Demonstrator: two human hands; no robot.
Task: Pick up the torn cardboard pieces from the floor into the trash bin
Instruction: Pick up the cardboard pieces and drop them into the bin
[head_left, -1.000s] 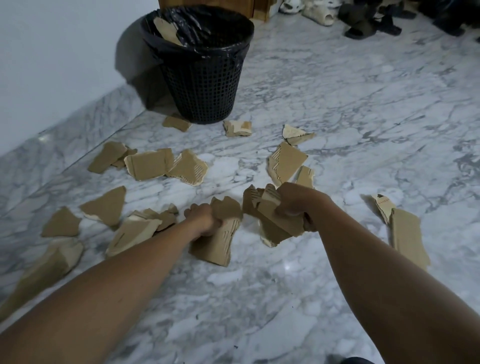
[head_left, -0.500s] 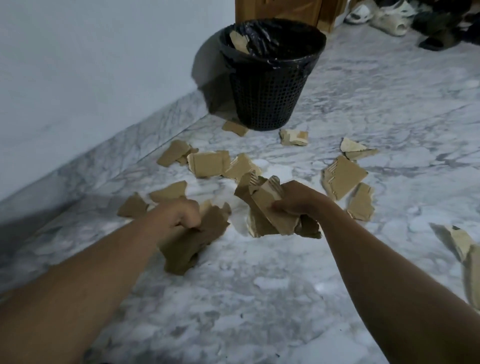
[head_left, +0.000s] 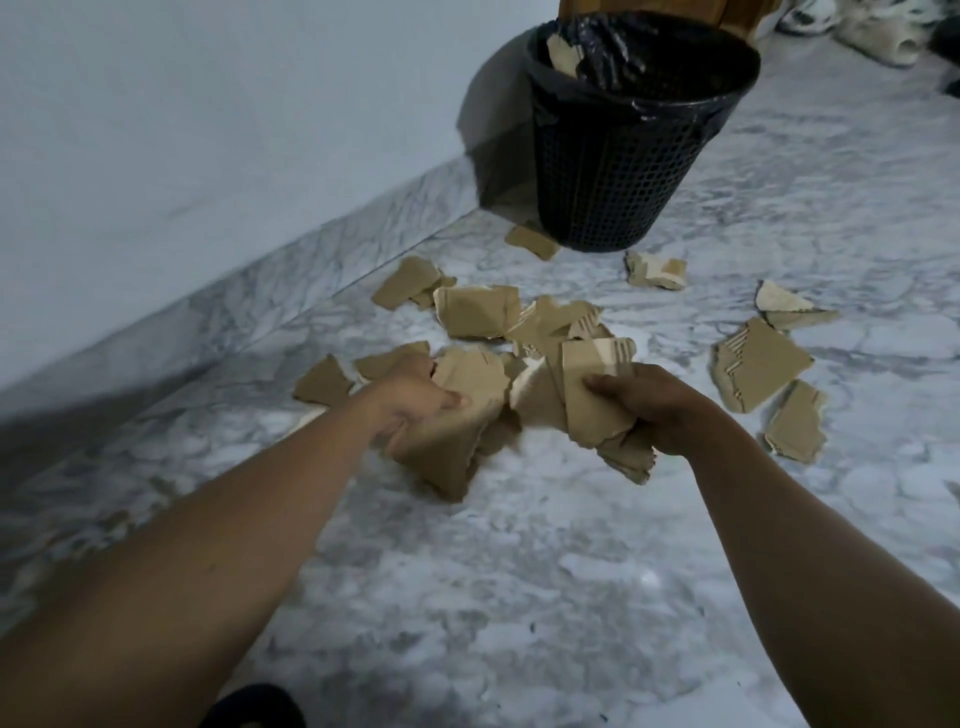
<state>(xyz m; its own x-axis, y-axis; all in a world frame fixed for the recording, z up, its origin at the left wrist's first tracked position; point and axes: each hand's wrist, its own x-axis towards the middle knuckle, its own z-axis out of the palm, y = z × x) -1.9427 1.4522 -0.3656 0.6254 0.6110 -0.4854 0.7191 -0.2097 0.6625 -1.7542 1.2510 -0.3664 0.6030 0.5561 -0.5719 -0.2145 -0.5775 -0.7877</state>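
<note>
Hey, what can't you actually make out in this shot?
Head view only:
- How full the trash bin is: its side and black liner hide all but one cardboard scrap at the rim.
- How many cardboard pieces the left hand and right hand hold: the pieces overlap and fingers cover them.
- Pale shoes, top right: cut off by the frame edge.
- Dark object at the bottom edge: cut off, unidentifiable.

Torn corrugated cardboard pieces (head_left: 478, 310) are tan-brown with pale ragged edges and striped fluting. The round plastic mesh trash bin (head_left: 618, 171) is black, with a glossy black liner. The marble floor (head_left: 519, 571) is white with grey veining.
</note>
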